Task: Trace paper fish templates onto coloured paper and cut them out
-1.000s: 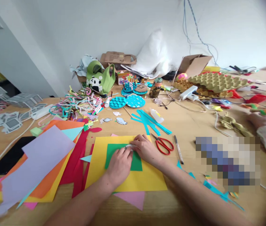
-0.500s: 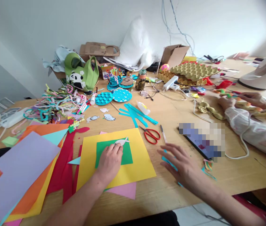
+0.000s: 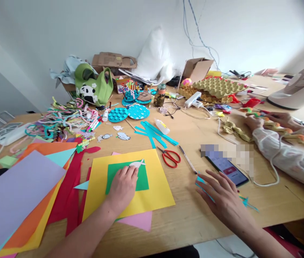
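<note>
My left hand lies flat over a white fish cutout, pressing it on a green sheet. That sheet rests on a larger yellow sheet. My right hand is spread low over the table to the right, above some blue paper scraps, holding nothing. A pen lies just beyond its fingers, with red-handled scissors to the left of the pen. Behind the yellow sheet are more fish cutouts, blue strips and a glue bottle.
Coloured sheets overlap at the left, below a heap of pipe cleaners. A phone lies right of the pen. Another person's sleeved arm rests at the right. Egg trays and a green bag stand behind.
My right hand has moved right, nearer the phone, and the pen now lies at a different slant. My left hand remains on the fish cutout. The view has shifted slightly.
</note>
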A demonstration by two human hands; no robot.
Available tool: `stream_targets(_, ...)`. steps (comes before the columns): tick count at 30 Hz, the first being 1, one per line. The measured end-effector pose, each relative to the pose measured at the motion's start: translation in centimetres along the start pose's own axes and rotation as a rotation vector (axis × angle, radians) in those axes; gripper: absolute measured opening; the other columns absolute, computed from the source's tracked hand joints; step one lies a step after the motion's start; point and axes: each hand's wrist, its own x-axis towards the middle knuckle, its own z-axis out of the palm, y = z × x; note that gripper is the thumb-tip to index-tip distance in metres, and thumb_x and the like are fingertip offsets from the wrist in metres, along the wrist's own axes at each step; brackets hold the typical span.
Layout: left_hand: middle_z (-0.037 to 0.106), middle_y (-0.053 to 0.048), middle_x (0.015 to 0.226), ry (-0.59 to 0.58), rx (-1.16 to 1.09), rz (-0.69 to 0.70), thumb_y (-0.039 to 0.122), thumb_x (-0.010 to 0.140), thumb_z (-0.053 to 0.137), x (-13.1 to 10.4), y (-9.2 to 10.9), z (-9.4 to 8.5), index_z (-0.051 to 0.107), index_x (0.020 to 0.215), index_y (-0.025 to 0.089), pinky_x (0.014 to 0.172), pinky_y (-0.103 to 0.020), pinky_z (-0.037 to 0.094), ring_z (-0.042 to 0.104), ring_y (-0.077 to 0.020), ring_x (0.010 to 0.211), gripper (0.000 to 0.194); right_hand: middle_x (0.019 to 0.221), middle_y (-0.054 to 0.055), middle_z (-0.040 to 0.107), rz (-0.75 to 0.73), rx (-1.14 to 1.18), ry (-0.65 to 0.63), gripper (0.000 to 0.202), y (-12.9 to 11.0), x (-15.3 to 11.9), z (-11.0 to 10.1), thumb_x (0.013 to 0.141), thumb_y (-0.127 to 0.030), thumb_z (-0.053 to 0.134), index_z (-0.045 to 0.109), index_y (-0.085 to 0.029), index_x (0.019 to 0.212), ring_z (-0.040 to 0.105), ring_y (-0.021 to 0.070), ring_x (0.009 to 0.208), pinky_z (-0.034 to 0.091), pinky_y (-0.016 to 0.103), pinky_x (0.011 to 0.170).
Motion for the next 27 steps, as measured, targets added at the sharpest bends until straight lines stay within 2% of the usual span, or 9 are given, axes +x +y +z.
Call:
stream_targets(3, 0.061, -0.009, 0.115, -0.015, 0.004, -0.005, 0.015, 0.091, 0.049, -0.1, 0.1, 0.0, 0.057, 0.124, 0.012, 0.078, -0.039, 0.048, 0.054, -0.0230, 0.094, 0.034, 0.104, 0.009, 0.069, 0.120, 0.173, 0.053, 0.018, -1.8, 3.9, 0.6, 0.091, -0.026, 0.054, 0.067, -0.020, 0.102, 0.058, 0.0258, 0.103, 0.047, 0.043, 0.087)
stream_targets(6, 0.060, -0.010, 0.114, -0.026, 0.018, 0.007, 0.013, 0.091, 0.048, -0.1, 0.1, -0.1, 0.057, 0.124, 0.012, 0.077, -0.038, 0.047, 0.054, -0.0226, 0.095, 0.034, 0.091, 0.008, 0.069, 0.128, 0.425, 0.032, 0.019, -4.7, 8.7, 2.1, 0.092, -0.021, 0.051, 0.068, -0.020, 0.098, 0.061, 0.0204, 0.086, 0.051, 0.034, 0.074)
stream_targets(9, 0.060, -0.011, 0.112, -0.029, 0.029, 0.013, 0.012, 0.090, 0.048, -0.2, 0.1, -0.3, 0.056, 0.124, 0.012, 0.078, -0.037, 0.047, 0.054, -0.0221, 0.095, 0.035, 0.090, 0.007, 0.068, 0.075, 0.549, -0.038, 0.019, -7.8, 13.0, 4.1, 0.091, -0.017, 0.052, 0.070, -0.022, 0.096, 0.060, 0.0211, 0.087, 0.052, 0.035, 0.077)
stream_targets(11, 0.060, -0.012, 0.111, -0.030, 0.026, 0.008, 0.012, 0.089, 0.050, -0.1, 0.1, -0.4, 0.056, 0.124, 0.011, 0.078, -0.036, 0.047, 0.054, -0.0219, 0.094, 0.036, 0.090, 0.008, 0.066, 0.068, 0.567, -0.079, 0.017, -9.2, 14.8, 5.4, 0.088, -0.017, 0.057, 0.070, -0.021, 0.099, 0.059, 0.0228, 0.089, 0.052, 0.037, 0.078)
stream_targets(13, 0.060, -0.012, 0.109, -0.029, 0.017, -0.002, 0.012, 0.088, 0.050, -0.1, 0.2, -0.5, 0.056, 0.123, 0.010, 0.079, -0.036, 0.047, 0.055, -0.0221, 0.093, 0.035, 0.091, 0.009, 0.064, 0.085, 0.558, -0.084, 0.018, -9.8, 15.5, 6.6, 0.087, -0.018, 0.058, 0.069, -0.020, 0.101, 0.058, 0.0241, 0.090, 0.052, 0.039, 0.079)
stream_targets(16, 0.061, -0.013, 0.110, -0.029, 0.011, -0.011, 0.013, 0.089, 0.049, -0.1, 0.3, -0.7, 0.057, 0.121, 0.009, 0.079, -0.036, 0.048, 0.055, -0.0225, 0.095, 0.033, 0.092, 0.010, 0.062, 0.115, 0.540, -0.068, 0.022, -9.8, 15.1, 7.7, 0.088, -0.020, 0.056, 0.067, -0.019, 0.107, 0.056, 0.0251, 0.090, 0.052, 0.040, 0.079)
stream_targets(22, 0.057, -0.017, 0.123, -0.083, 0.043, -0.017, 0.012, 0.088, 0.048, -0.4, 1.2, -1.3, 0.061, 0.115, 0.008, 0.080, -0.035, 0.050, 0.057, -0.0256, 0.104, 0.031, 0.092, 0.010, 0.056, 0.105, 0.538, -0.097, 0.034, -9.2, 14.3, 8.3, 0.090, -0.024, 0.054, 0.060, -0.019, 0.123, 0.053, 0.0255, 0.088, 0.051, 0.042, 0.078)
stream_targets(27, 0.063, -0.014, 0.106, -0.087, 0.014, -0.049, 0.011, 0.086, 0.050, -0.3, 1.5, -1.5, 0.063, 0.111, 0.008, 0.077, -0.034, 0.052, 0.059, -0.0248, 0.096, 0.028, 0.090, 0.010, 0.055, 0.094, 0.561, -0.102, 0.027, -9.3, 14.7, 8.4, 0.091, -0.023, 0.052, 0.064, -0.018, 0.115, 0.051, 0.0248, 0.088, 0.050, 0.041, 0.077)
